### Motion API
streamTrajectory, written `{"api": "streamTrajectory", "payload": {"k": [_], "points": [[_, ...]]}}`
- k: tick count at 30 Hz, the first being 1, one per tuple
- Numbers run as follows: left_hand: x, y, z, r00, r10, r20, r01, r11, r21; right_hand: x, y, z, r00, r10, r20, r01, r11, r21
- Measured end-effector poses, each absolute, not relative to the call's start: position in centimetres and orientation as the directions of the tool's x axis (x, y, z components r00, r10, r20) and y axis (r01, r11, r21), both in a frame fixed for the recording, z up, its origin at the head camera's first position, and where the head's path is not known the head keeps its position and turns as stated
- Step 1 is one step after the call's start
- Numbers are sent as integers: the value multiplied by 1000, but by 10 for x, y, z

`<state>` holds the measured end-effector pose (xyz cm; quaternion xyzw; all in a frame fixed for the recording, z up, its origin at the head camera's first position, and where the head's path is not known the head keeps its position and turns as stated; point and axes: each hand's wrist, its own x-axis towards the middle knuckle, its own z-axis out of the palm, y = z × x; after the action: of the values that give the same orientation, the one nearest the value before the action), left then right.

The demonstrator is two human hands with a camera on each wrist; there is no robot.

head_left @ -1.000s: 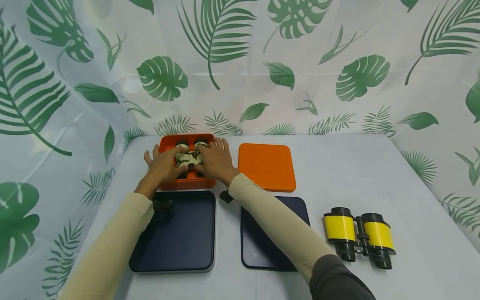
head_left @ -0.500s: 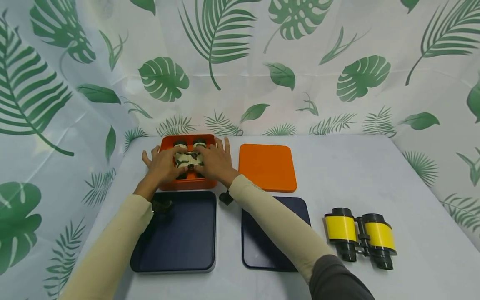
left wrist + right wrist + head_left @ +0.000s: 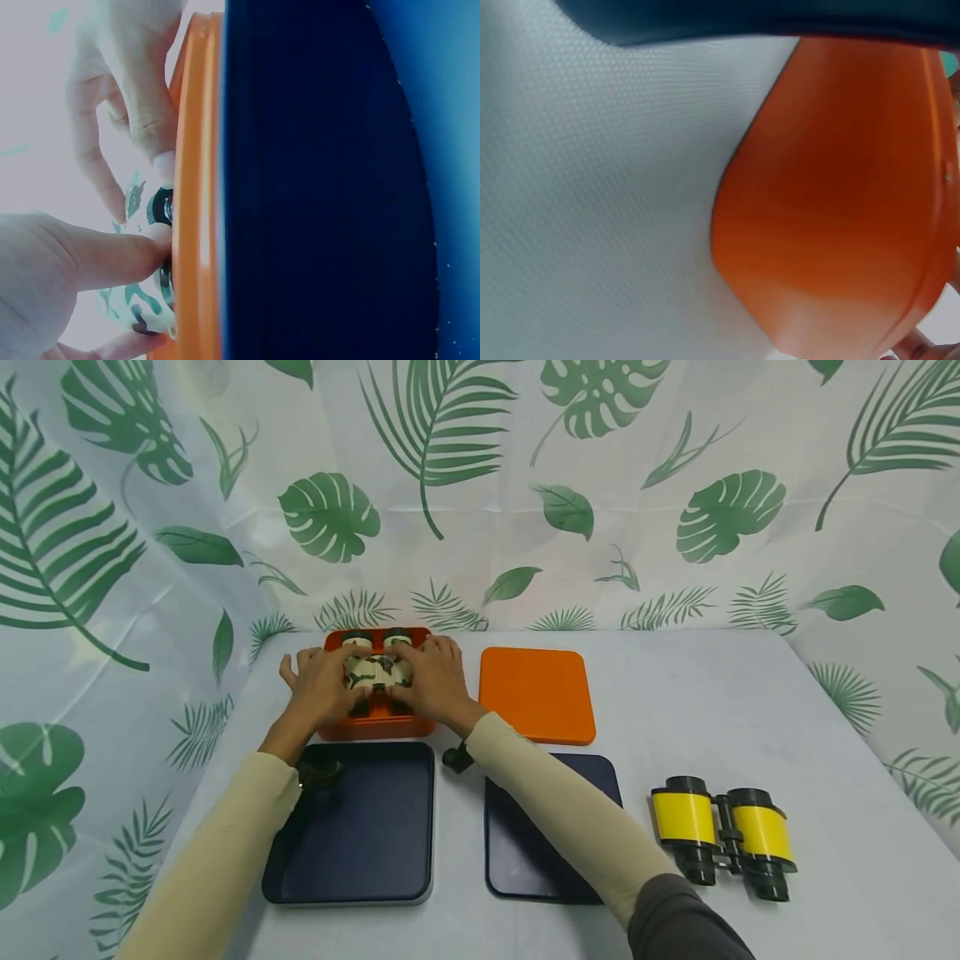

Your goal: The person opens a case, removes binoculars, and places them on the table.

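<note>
Camouflage-patterned binoculars [image 3: 378, 671] are in an orange box [image 3: 378, 727] at the back left, their barrels pointing to the far wall. My left hand [image 3: 318, 687] grips their left side and my right hand [image 3: 437, 685] the right side, thumbs toward the near end. In the left wrist view, both thumbs are near the box's front rim [image 3: 201, 187], with part of the binoculars [image 3: 146, 300] showing between the hands. The right wrist view is mostly filled by the box's outer wall [image 3: 832, 202]; only fingertips show at its right edge.
A dark blue tray [image 3: 360, 835] lies in front of the box, with a dark blue lid [image 3: 525, 852] to its right under my right forearm. Behind that lid is a flat orange lid [image 3: 536, 696]. Yellow-and-black binoculars [image 3: 722, 835] lie at the right.
The camouflage binoculars have shifted slightly up and left in the head view, both hands moving with them. The other things stay in place.
</note>
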<state>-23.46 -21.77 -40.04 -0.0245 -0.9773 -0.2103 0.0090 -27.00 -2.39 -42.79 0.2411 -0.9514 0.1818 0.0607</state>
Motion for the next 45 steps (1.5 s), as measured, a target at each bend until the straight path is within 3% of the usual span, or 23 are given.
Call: {"api": "streamTrajectory", "payload": {"k": [12, 20, 45], "points": [[-225, -209, -384, -986, 116, 118, 161, 832, 531, -264, -6, -414, -878, -400, 263, -478, 718, -506], [-220, -195, -378, -983, 129, 132, 181, 818, 547, -258, 12, -413, -868, -374, 326, -495, 608, -621], [-210, -142, -378, -959, 171, 225, 272, 774, 572, -239, 75, -401, -869, -342, 357, -495, 594, -634]]}}
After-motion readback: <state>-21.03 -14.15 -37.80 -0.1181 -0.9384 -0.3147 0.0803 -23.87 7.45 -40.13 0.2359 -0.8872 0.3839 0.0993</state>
